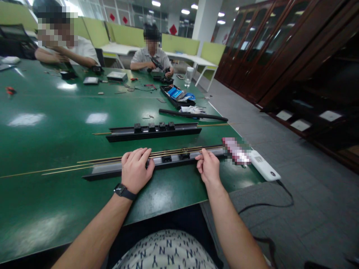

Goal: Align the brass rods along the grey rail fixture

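A long black channel (103, 171) with a grey inner face lies across the near side of the table. Several thin brass-coloured rods (84, 162) run along its top and stick out past its left end. My left hand (137, 169) is closed over the channel and rods, fingers on the far side and thumb on the near side. At the channel's right part, my right hand (209, 165) pinches at a thin rod with its fingertips; the exact contact is hard to see. Between my hands, two small black blocks (166, 158) sit in the channel.
Behind lies a second black channel (154, 135) with several black blocks. Farther back are a black tube (193, 115), a black tray (168, 95) with blue packets, and a bottle (189, 77). A white power bank (265, 166) rests at the right edge. Two people sit across the table.
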The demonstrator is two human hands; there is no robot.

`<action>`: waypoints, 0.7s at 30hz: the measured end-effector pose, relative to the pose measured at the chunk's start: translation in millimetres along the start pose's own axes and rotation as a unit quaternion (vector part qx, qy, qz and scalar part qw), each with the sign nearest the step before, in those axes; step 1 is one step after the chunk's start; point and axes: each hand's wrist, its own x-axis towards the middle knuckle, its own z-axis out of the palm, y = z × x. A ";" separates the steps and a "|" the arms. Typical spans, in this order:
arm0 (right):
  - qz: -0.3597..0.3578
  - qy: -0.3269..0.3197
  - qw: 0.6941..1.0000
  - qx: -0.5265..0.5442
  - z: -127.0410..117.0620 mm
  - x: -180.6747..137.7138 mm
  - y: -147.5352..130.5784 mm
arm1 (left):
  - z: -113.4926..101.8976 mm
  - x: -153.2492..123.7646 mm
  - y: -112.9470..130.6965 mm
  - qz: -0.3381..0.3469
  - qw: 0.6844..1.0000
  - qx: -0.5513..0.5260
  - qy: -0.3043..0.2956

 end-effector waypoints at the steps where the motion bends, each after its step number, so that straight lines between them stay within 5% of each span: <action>1: 0.001 0.000 1.000 0.002 -0.1 0.1 0.0 | 0.3 -0.1 -0.2 0.002 1.000 0.001 0.002; 21: 0.000 0.019 1.000 -0.003 3.7 -2.4 0.3 | 0.4 0.0 -0.6 0.000 1.000 -0.009 0.008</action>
